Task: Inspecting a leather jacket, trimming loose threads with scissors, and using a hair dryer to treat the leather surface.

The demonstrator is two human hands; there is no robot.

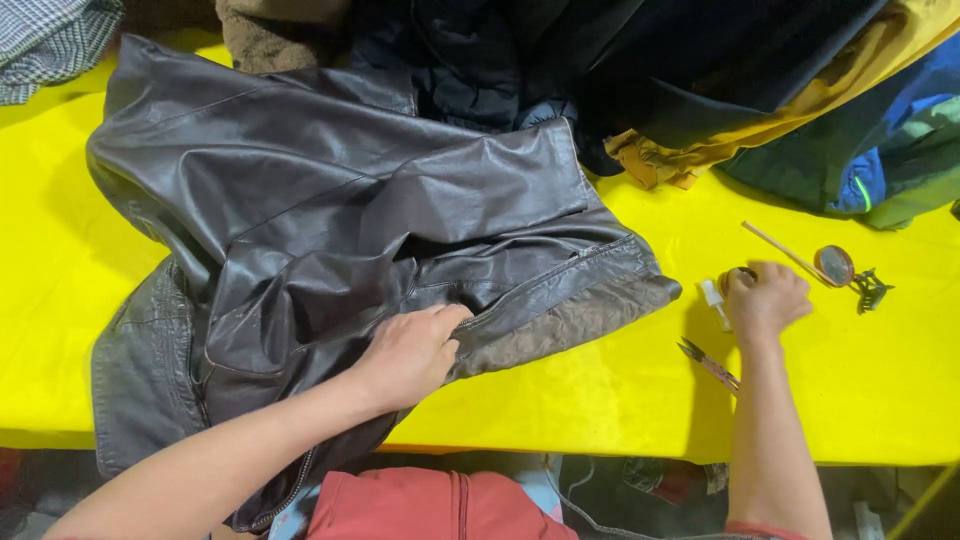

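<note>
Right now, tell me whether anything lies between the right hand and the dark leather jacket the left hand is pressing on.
Nothing visible does. Between the right hand and the jacket lies only bare yellow table. A small white bottle sits against the hand's jacket side, and small scissors lie nearer the table's front edge. The left hand rests on the jacket.

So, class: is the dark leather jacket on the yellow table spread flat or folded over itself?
Folded over: the leather jacket lies crumpled, a sleeve crossing the body, with the left hand pressing on it.
</note>
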